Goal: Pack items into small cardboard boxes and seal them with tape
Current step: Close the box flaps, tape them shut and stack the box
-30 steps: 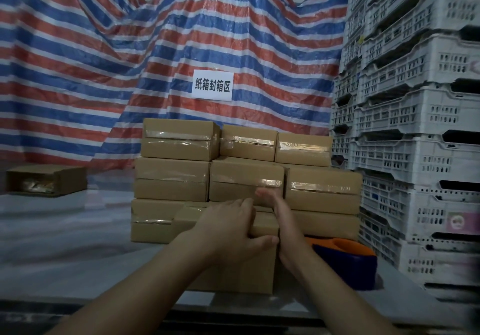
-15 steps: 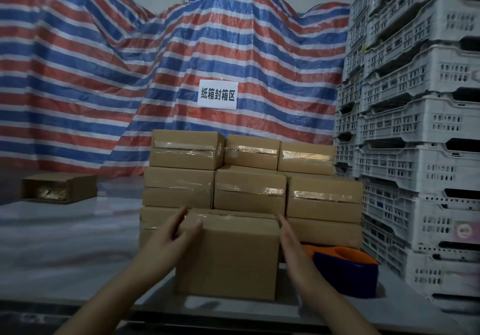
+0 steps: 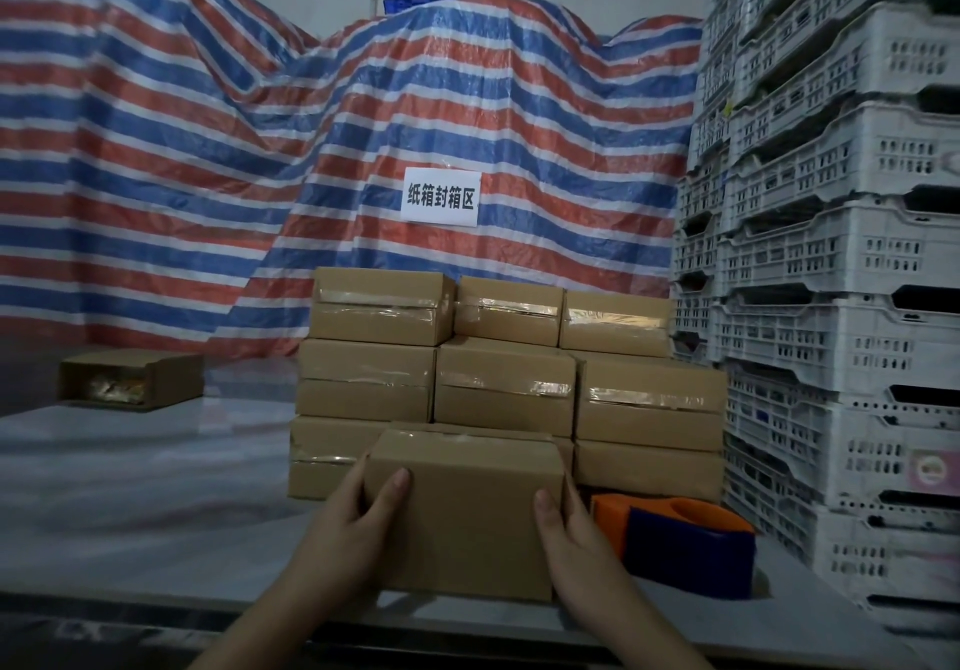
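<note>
Cardboard box gripped from both sides, sitting at the front edge of the table.

Left hand and right hand each clamp a side, thumbs on the near face. Right behind it is the stack of taped boxes; the orange-and-blue tape dispenser sits just to its right, white crates beyond.

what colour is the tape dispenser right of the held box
The plastic tape dispenser is orange and dark blue, clearest in the head view.

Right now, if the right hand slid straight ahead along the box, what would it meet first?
Likely the bottom-row taped box of the stack, behind the held box. Right hand passes the tape dispenser; depth unclear.
</note>
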